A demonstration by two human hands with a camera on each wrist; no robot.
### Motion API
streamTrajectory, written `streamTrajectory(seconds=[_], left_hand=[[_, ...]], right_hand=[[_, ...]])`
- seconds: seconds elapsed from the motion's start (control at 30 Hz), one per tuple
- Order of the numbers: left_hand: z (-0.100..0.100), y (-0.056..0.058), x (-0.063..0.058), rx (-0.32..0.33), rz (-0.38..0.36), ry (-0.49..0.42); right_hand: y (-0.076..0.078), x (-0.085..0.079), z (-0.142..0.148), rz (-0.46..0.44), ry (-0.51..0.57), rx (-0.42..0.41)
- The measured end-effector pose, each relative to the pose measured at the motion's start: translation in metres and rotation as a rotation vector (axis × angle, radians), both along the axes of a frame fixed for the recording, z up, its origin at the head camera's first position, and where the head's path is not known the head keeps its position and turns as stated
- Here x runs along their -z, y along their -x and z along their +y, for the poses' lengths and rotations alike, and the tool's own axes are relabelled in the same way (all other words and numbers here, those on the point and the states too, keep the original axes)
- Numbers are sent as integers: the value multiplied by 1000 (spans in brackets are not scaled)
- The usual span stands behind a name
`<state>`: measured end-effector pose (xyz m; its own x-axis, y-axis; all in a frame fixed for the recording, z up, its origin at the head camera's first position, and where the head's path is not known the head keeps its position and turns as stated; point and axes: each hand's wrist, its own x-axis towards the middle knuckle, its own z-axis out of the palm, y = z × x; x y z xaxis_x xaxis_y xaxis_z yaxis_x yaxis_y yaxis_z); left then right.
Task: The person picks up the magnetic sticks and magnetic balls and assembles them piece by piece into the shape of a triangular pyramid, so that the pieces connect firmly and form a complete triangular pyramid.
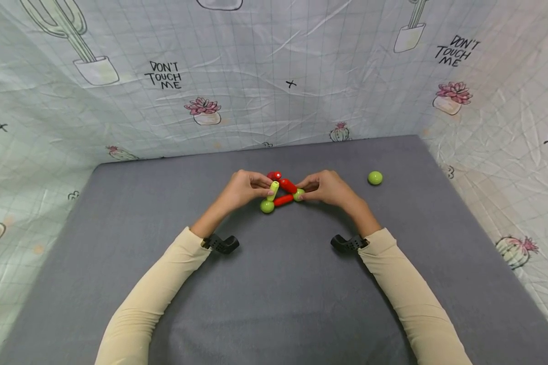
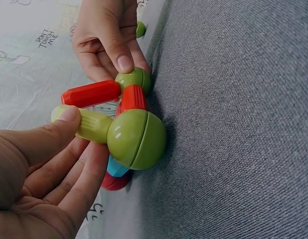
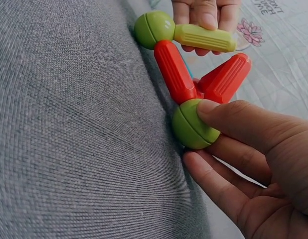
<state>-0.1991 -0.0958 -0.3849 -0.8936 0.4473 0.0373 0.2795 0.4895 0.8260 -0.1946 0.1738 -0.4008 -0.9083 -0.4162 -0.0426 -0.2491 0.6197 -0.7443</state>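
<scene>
My left hand (image 1: 245, 190) pinches a yellow-green magnetic rod (image 1: 274, 190) between thumb and fingers. That rod stands tilted up from a green ball (image 2: 136, 139) close over the table. A red rod (image 3: 174, 72) joins this ball to a second green ball (image 1: 299, 194), which my right hand (image 1: 327, 187) grips with thumb and fingertips. From the second ball another red rod (image 3: 229, 78) slants upward. Behind them, partly hidden, a light blue rod (image 2: 117, 167) meets a red ball (image 2: 115, 182).
A loose green ball (image 1: 375, 178) lies on the grey table (image 1: 274, 294) to the right of my right hand. A cloth printed with cacti (image 1: 255, 76) hangs along the back and sides of the table. Each wrist wears a black strap (image 1: 223, 244).
</scene>
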Motion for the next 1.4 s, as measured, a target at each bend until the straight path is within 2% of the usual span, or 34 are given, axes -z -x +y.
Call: streamTrajectory(seconds=[0.63,0.9,1.07,1.17,1.27,1.4], left_hand=[[1,1,0,8,4,2],[0,4,0,23,-30,22],[-12,15,-5,101,-54,61],[-22,26,-6,93,-47,72],[-27,38,-1,81,-14,70],[-28,52,11,139,-11,46]], right_hand=[[0,1,0,10,5,4],[1,1,0,6,4,4],[1,1,-1,6,2,4],[2,1,-1,5,3,2],[1,1,-1,-4,2,2],[1,0,-1,-25,5,3]])
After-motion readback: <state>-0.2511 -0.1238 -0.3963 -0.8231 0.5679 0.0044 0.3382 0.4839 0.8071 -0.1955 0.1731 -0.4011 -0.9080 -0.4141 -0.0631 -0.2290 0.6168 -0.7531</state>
